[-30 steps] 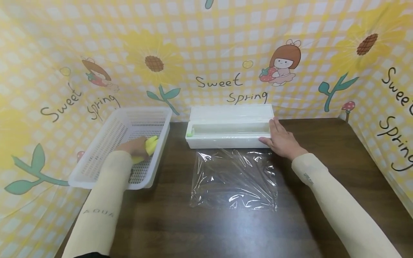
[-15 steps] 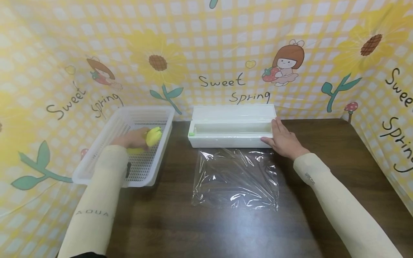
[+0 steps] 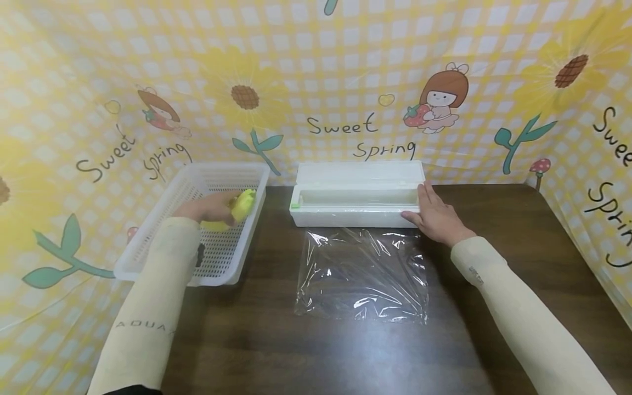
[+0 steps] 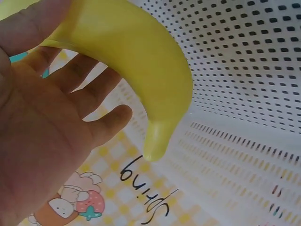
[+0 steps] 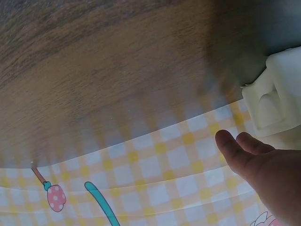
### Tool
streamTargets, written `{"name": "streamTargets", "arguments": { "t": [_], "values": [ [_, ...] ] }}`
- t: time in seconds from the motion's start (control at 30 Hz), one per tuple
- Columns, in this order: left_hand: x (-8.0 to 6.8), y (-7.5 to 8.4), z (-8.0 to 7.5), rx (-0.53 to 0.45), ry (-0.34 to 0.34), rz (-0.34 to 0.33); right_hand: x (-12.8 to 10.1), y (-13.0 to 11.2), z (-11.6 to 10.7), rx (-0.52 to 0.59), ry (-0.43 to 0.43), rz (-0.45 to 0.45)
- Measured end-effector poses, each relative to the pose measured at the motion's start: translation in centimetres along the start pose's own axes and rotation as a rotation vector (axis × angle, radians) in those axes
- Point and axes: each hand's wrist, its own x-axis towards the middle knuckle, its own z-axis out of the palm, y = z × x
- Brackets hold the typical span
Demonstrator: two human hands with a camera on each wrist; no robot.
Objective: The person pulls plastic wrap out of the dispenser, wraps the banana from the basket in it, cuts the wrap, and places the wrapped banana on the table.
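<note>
at the left of the head view, within the outline of the white basket (image 3: 214,278), the left hand (image 3: 208,208) is clamping a yellow banana (image 3: 243,206) between thumb and fingers. compared with a second ago, the banana is sitting higher, nearer the basket's upper right rim. its long axis is slanting toward the upper right there; in the left wrist view it is curving from upper left down to a tip near the middle. the right hand (image 3: 439,218) is still resting at the right end of the white box (image 3: 345,218), thumb spreading apart from the fingers.
</note>
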Motion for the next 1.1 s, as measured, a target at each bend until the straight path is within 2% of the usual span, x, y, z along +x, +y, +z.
{"name": "streamTargets", "arguments": {
  "t": [0.4, 0.8, 0.97, 1.1],
  "values": [
    [-0.6, 2.9, -0.5, -0.016, 0.011, 0.076, 0.0, 0.3, 0.1, 0.002, -0.011, 0.008],
    [-0.4, 6.4, 0.0, 0.052, 0.051, 0.157, 0.0, 0.4, 0.3, 0.012, -0.017, 0.011],
    [-0.5, 8.0, 0.4, 0.071, 0.038, 0.183, 0.1, 0.4, 0.4, 0.015, -0.014, 0.01],
    [-0.4, 9.5, 0.9, 0.047, 0.01, 0.204, 0.1, 0.3, 0.2, 0.01, -0.002, 0.005]
  ]
}}
